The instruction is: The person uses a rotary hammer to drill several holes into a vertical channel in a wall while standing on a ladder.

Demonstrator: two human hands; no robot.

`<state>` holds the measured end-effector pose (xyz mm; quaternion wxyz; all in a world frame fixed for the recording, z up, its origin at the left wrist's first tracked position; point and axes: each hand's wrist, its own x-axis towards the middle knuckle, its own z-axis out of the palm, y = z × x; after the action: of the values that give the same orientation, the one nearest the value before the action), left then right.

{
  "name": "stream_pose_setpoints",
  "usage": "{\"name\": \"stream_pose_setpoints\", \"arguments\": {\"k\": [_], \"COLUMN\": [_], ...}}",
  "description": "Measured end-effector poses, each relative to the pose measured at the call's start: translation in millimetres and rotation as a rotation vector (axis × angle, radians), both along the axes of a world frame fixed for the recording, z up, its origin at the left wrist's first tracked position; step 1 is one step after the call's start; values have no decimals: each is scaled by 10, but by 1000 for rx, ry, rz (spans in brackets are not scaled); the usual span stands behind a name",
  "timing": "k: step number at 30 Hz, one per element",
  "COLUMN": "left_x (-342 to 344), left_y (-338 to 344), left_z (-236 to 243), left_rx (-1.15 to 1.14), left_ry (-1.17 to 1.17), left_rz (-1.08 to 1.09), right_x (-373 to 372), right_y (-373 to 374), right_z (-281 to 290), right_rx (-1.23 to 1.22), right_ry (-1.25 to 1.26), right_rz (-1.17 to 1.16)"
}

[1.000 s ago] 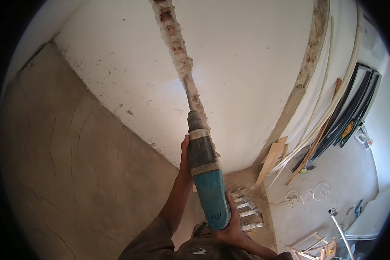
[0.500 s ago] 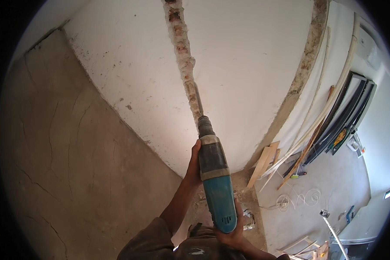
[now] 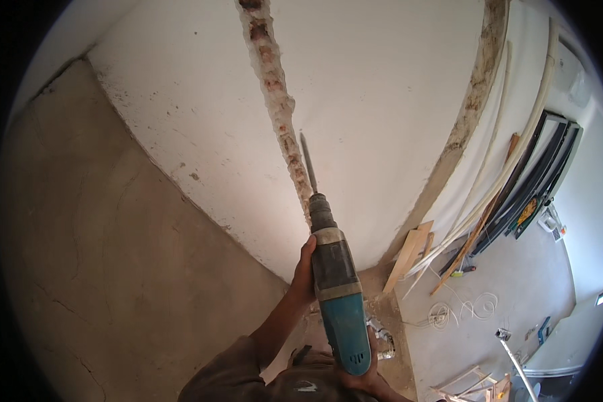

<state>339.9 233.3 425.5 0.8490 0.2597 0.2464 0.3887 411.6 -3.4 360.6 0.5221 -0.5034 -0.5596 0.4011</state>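
Both hands hold a teal and dark grey rotary hammer (image 3: 345, 321) that points away from me toward the white wall. My left hand (image 3: 306, 271) grips the left side of its front housing, with the thumb up near the pale collar. At the back end, my right hand (image 3: 365, 380) is wrapped around the handle, mostly hidden by the tool's body. A long pointed chisel bit (image 3: 308, 162) extends from the chuck. Its tip lies just right of a rough channel (image 3: 273, 84) cut into the plaster, with reddish brick showing inside; whether it touches the wall I cannot tell.
A cracked grey wall (image 3: 114, 228) fills the left. On the right, wooden boards (image 3: 409, 258), pale pipes (image 3: 516, 157) and dark frame profiles (image 3: 532, 181) lean on the wall. Coiled white cable (image 3: 462, 311) lies on the floor, near a long pole (image 3: 519, 365).
The rotary hammer has shifted slightly back toward me and to the right. Its bit, earlier along the channel's right edge, now shows apart from that edge. Both hands keep their hold.
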Motion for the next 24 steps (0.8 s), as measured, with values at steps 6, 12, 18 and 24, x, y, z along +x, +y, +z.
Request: {"name": "stream_pose_setpoints", "arguments": {"k": [6, 12, 18, 24], "left_x": [-134, -348, -357, 11], "left_y": [70, 556, 604, 447], "left_z": [-71, -357, -326, 167], "left_rx": [22, -22, -15, 5], "left_ry": [5, -344, -333, -53], "left_rz": [-28, -222, -207, -30], "right_x": [-75, -286, -277, 91], "right_y": [80, 410, 462, 455], "right_z": [-205, -149, 162, 94], "right_rx": [153, -63, 101, -42], "right_ry": [17, 47, -98, 141], "right_rz": [-156, -69, -59, -139]}}
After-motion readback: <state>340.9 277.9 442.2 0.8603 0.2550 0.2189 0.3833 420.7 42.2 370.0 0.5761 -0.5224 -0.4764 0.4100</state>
